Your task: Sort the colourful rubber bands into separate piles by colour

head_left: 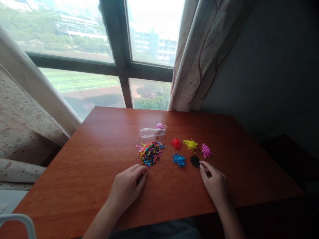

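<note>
The left hand point(126, 182) is half curled, fingertips at the near edge of the mixed band pile point(151, 152); the right hand point(215, 182) is loosely pinched at the black pile point(195, 160), near the blue pile point(179, 160). Whether either grips anything cannot be told. Sound handling calls for single, gentle draws, keeping colours apart.
</note>
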